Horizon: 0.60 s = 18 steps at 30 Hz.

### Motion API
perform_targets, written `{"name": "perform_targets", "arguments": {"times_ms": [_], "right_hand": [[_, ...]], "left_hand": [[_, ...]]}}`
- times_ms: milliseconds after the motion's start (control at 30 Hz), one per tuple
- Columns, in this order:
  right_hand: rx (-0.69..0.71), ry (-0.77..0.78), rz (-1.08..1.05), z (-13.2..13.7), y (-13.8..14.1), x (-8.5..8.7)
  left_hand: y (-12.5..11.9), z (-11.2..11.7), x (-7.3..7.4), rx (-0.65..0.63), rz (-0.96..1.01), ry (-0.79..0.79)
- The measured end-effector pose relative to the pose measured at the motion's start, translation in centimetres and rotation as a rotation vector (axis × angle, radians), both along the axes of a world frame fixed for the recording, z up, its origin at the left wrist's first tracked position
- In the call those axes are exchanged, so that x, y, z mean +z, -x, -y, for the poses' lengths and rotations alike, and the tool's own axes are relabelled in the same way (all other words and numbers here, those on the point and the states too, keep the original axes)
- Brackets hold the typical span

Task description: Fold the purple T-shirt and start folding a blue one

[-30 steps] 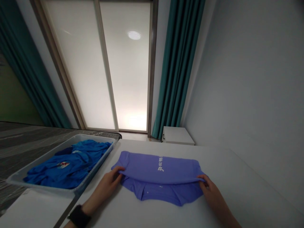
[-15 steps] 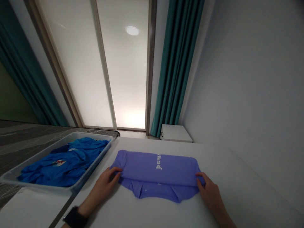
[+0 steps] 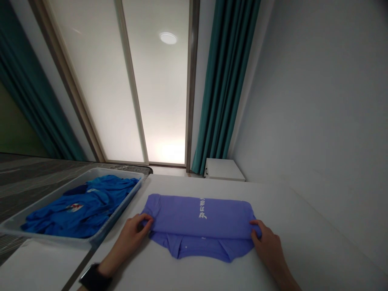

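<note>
A purple T-shirt (image 3: 182, 214) with white lettering lies folded over on the white table in front of me, its neckline towards me. At its left edge, my left hand (image 3: 135, 231) pinches the cloth between thumb and fingers; a dark watch (image 3: 95, 277) is on that wrist. On the opposite side, my right hand (image 3: 266, 240) has thumb and fingers closed on the shirt's right edge. Below the folded flap, the collar and shoulder part shows flat on the table.
A pale plastic bin (image 3: 100, 238) with crumpled blue clothes (image 3: 87, 206) stands at the left. Behind the white table (image 3: 188, 279) are a small white cabinet (image 3: 224, 169), a teal curtain (image 3: 226, 89) and frosted sliding doors (image 3: 160, 101). A grey wall rises on the right.
The shirt's upper fold edge and collar have shifted slightly towards me. My left hand has moved a little left with the shirt's edge; my right hand stays nearly in place.
</note>
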State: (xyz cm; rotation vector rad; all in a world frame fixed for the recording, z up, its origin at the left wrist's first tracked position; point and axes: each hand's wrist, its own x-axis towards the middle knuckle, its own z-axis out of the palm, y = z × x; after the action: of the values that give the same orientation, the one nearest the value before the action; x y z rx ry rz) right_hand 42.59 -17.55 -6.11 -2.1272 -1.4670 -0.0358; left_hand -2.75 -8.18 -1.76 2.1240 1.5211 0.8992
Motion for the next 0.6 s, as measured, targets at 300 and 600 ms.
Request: {"name": "perform_targets", "arguments": {"times_ms": [300,600], "right_hand": [[-0.039,0.142,0.148,0.5,0.2,0.3],[-0.017,0.065,0.188,0.8,0.5,0.4]], "left_hand": [[0.3,0.9,-0.3,0.016,-0.039,0.026],[0.4,1.1,-0.3,0.068,-0.028,0.051]]}}
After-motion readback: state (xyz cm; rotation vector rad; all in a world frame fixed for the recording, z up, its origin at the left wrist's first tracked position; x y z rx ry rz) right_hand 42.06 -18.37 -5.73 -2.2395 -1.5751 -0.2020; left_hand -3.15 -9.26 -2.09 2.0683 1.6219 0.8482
